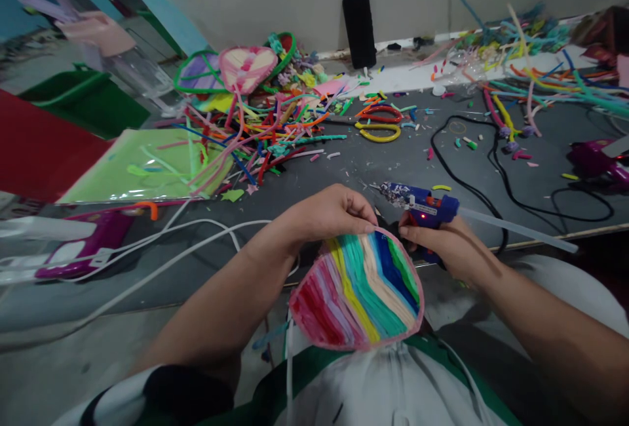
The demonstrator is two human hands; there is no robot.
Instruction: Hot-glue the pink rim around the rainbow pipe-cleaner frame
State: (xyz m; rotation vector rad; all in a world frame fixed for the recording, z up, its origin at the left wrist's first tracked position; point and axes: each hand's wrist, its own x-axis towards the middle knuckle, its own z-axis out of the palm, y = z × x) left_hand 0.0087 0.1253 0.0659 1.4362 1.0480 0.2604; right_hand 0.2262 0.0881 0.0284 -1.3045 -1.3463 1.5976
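Observation:
My left hand [339,213] pinches the upper edge of a heart-like craft piece [361,288] covered in rainbow stripes of pipe cleaner and edged in pink. The piece hangs at the table's front edge, close to my body. In my right hand [442,242] is a blue glue gun [422,206], its fingers wrapped round the handle. A small red light glows on its side, and the nozzle points left over the table. From its back end sticks out a long translucent glue stick [515,229]. The tip of the glue gun is apart from the craft piece.
Scissors with red and yellow handles [378,131] lie amid pipe cleaner scraps [275,124]. A phone [360,31] leans on the wall. Purple tools [83,242] [599,164] lie at both sides. White cables [171,278] and a black cord [452,177] cross the grey table [314,177].

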